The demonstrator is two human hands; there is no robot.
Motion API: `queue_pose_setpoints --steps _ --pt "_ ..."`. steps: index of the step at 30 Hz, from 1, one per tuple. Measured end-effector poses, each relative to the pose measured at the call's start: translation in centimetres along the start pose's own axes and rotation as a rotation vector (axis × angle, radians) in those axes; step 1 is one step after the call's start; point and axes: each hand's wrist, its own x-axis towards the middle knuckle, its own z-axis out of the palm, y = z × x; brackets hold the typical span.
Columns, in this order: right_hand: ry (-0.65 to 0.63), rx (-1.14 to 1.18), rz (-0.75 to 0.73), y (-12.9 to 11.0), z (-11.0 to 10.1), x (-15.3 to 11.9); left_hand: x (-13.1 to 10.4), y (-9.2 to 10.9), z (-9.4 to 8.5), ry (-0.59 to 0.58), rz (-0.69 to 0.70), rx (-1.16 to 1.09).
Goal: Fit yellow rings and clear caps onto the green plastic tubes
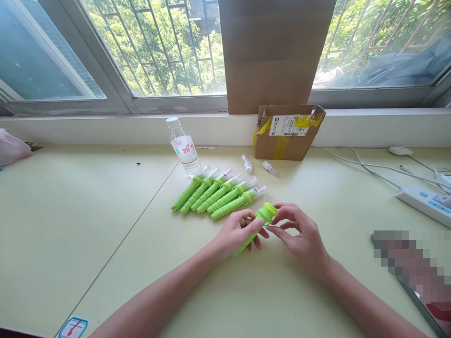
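Observation:
My left hand [243,230] is wrapped round a green plastic handle [267,213] with a yellow ring at its wide top end. The handle is tilted, its narrow end down to the left, partly hidden by my fingers. At the collar, my right hand [296,232] is closed with its thumb and fingertips against the handle's side; whether a small part sits between them I cannot tell. Just beyond lies a row of several similar green sticks [230,205] with ribbed grips and clear tips. Two loose clear plastic pieces [247,163] [269,168] lie farther back.
A water bottle [183,148] stands behind the row. An open cardboard box [282,143] sits by the window ledge. White cables and a power strip [424,202] are at the right, above a phone-like slab [412,281] with its surface pixelated. A sticker [73,327] marks the near left.

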Motion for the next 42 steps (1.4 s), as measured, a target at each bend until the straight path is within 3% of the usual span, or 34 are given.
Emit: queue_pose_setpoints --steps 7,15,29,42 --pt "0.064 -0.043 -0.016 -0.06 0.36 -0.18 0.02 0.07 -0.28 -0.040 0.014 0.032" --pt "0.085 -0.045 -0.122 -0.68 0.73 -0.30 -0.31 0.35 -0.07 0.005 -0.052 0.094" --pt "0.082 -0.044 -0.084 -0.56 0.46 -0.16 0.07 -0.12 0.02 0.034 -0.020 0.018" --pt "0.065 -0.040 -0.037 -0.52 0.45 0.10 -0.25 0.39 -0.03 -0.064 0.011 0.129"
